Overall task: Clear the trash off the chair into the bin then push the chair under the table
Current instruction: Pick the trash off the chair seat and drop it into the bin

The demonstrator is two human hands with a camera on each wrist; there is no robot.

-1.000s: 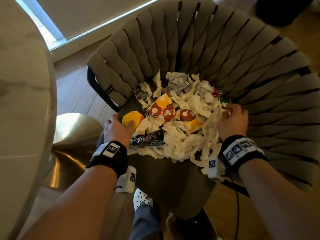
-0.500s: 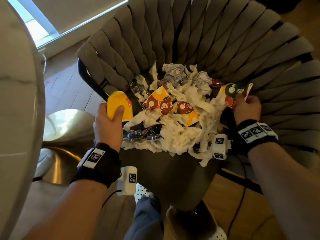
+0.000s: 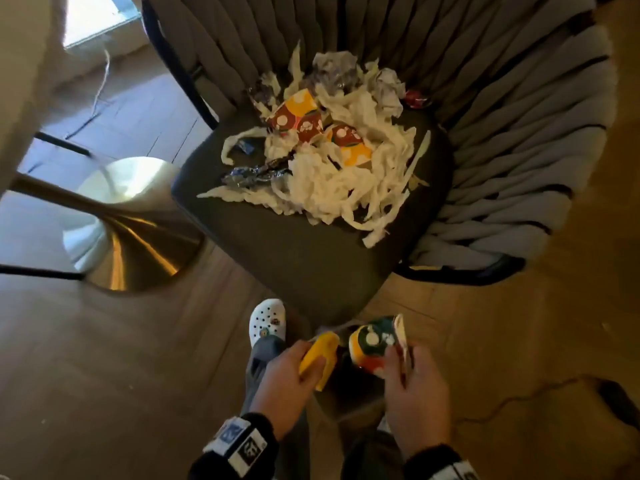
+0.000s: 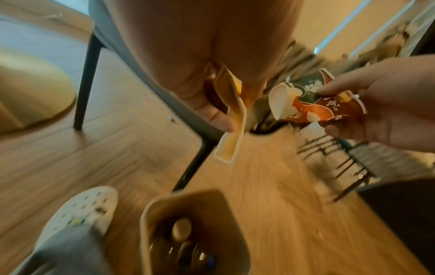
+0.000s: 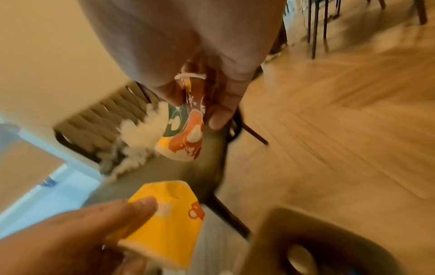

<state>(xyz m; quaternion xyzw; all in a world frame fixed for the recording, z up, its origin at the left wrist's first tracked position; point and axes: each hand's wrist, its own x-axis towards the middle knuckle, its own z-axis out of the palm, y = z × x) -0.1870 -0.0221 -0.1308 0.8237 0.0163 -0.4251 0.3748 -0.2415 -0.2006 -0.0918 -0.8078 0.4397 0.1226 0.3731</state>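
Observation:
A pile of trash (image 3: 332, 168) lies on the chair's dark seat (image 3: 304, 258): white shredded tissue, flattened mushroom-print cups and foil wrappers. My left hand (image 3: 311, 362) pinches a flattened yellow paper cup (image 3: 320, 351) in front of the chair. Beside it, my right hand (image 3: 398, 358) grips a crushed green, red and orange patterned cup (image 3: 372, 344). In the left wrist view the yellow cup (image 4: 231, 141) hangs above the beige bin (image 4: 150, 223), which holds some trash. The right wrist view shows the patterned cup (image 5: 186, 137) up and left of the bin's rim (image 5: 266, 232).
The table's gold pedestal base (image 3: 138, 230) stands left of the chair, with the pale tabletop (image 3: 27, 64) above it. My white clog (image 3: 266, 322) is on the wooden floor by the seat's front corner. A thin cable (image 3: 519, 400) runs across the floor at right.
Both hands lifted a cup each off the seat and drew back toward my body, over the bin. The view has pulled back from the chair.

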